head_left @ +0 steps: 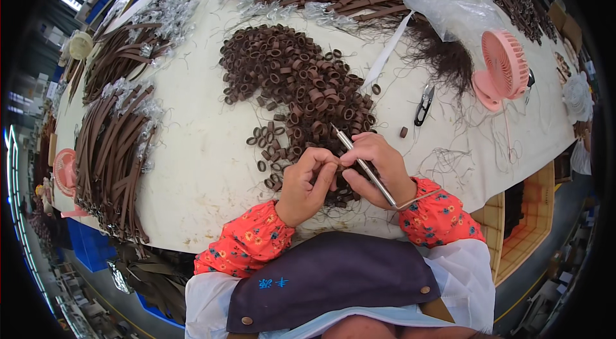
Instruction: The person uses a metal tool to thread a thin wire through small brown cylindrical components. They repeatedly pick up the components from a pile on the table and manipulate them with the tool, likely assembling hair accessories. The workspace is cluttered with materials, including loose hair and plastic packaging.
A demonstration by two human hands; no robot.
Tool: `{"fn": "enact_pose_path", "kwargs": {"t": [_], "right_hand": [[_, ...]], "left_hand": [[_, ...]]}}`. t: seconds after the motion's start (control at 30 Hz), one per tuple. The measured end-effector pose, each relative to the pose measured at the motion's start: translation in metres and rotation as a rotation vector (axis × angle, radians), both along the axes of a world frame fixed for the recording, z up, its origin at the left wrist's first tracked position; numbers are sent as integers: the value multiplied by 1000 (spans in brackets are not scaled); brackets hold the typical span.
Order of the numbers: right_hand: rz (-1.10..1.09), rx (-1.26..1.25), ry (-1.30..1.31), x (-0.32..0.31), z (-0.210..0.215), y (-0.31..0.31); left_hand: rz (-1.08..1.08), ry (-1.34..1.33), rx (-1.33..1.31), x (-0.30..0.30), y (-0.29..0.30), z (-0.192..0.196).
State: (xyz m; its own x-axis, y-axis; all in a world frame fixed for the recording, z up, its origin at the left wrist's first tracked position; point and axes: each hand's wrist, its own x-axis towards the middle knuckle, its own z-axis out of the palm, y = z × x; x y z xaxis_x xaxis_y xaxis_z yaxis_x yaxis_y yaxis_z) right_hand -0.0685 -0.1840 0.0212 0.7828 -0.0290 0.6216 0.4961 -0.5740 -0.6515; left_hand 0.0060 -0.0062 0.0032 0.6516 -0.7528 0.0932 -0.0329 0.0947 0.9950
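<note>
Both hands grip: left hand [307, 180] pinches a brown leather loop [324, 161], right hand [378, 169] holds a metal awl [362, 164]. Its tip, at twelve o'clock, could slip and prick fingers.

A factory workshop: a large white worktable [192, 166] heaped with brown leather loops [295, 82] and bundled straps [112, 153], blue crates [90, 246] on the floor at left.

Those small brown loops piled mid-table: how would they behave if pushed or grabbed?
The brown loops look small and thin-walled, so probably light; a push would likely scatter the heap, as strays already lie loose at its edge. Several rest on their sides with round profiles, so some may roll. They seem to hold their ring shape, suggesting fairly stiff material, though fingertips could probably squash one.
</note>
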Motion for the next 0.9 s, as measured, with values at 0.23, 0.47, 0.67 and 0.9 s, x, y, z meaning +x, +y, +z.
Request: {"fn": "enact_pose_path", "kwargs": {"t": [0.23, 0.47, 0.67, 0.9], "right_hand": [[163, 583, 266, -12, 14, -9], [244, 668, 334, -14, 13, -15], [254, 640, 360, -13, 13, -14], [258, 618, 363, -13, 13, -15]], "left_hand": [[43, -98, 43, 2, 2, 2], [52, -142, 61, 3, 2, 2], [55, -151, 68, 3, 2, 2], [54, -161, 80, 3, 3, 1]]}}
